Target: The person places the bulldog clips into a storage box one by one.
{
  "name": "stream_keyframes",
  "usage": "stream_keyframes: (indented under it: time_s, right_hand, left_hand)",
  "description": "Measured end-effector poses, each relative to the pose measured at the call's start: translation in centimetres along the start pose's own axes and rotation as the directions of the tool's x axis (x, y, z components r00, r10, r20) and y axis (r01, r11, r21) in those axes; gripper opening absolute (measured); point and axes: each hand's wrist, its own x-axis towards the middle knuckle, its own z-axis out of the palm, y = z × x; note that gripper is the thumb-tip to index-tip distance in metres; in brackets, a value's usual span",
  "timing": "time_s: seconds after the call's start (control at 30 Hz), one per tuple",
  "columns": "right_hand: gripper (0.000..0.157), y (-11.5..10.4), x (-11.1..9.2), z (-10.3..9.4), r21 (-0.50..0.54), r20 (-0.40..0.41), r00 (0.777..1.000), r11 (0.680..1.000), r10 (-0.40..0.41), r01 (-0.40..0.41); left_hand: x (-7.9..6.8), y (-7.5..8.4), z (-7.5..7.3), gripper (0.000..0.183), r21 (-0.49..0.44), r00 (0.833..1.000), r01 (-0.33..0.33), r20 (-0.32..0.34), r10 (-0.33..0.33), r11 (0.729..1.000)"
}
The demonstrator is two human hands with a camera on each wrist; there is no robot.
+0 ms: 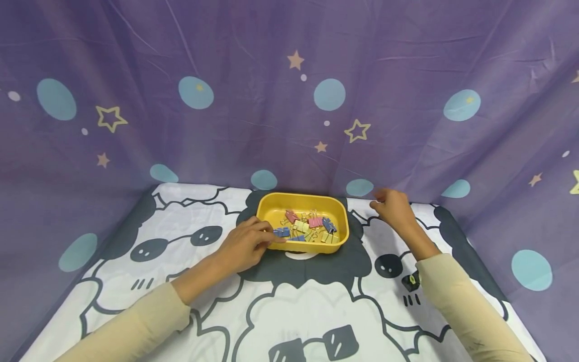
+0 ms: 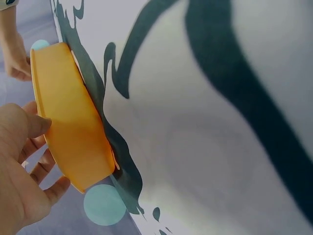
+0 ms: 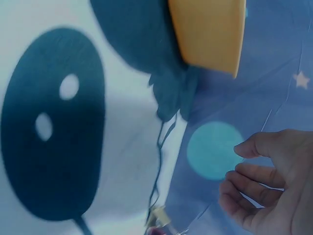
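Note:
A yellow tray (image 1: 338,247) stands on the patterned cloth, with several blue, pink and pale yellow binder clips (image 1: 315,222) inside it. My left hand (image 1: 242,245) grips the tray's left front corner. In the left wrist view, the thumb (image 2: 40,125) of that hand laps over the rim onto the outer wall; its other fingers bend above and around the left end, and a blue binder clip (image 1: 281,232) lies close to them. My right hand (image 1: 395,211) hovers right of the tray, apart from it. Its fingers (image 3: 254,183) hang loosely curled, with nothing visible between them.
In the right wrist view, a pale yellow clip (image 3: 159,216) and a red item (image 3: 156,231) appear at the bottom edge. A purple curtain (image 1: 253,125) rises behind the cloth-covered table (image 1: 203,322). Printed sheep cover the cloth.

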Motion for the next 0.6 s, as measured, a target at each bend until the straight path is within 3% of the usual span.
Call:
stream_keyframes:
  time_s: [0.2,0.37,0.6]
  right_hand:
    - [0.024,2.2,0.1,0.2,-0.036,-0.032,0.998,0.998,0.052,-0.053]
    - [0.048,3.8,0.4,0.3,-0.062,-0.023,0.994,0.992,0.108,-0.110]
    - [0.040,5.7,0.4,0.8,-0.101,-0.034,0.976,0.971,0.216,-0.218]
  left_hand:
    - [0.0,0.0,0.0,0.044,-0.003,1.000,-0.008,0.002,0.008,1.000]
    - [0.0,-0.1,0.0,0.045,0.003,1.000,-0.011,-0.006,0.011,1.000]
    - [-0.1,-0.2,0.0,0.045,-0.004,1.000,-0.013,-0.002,0.013,1.000]
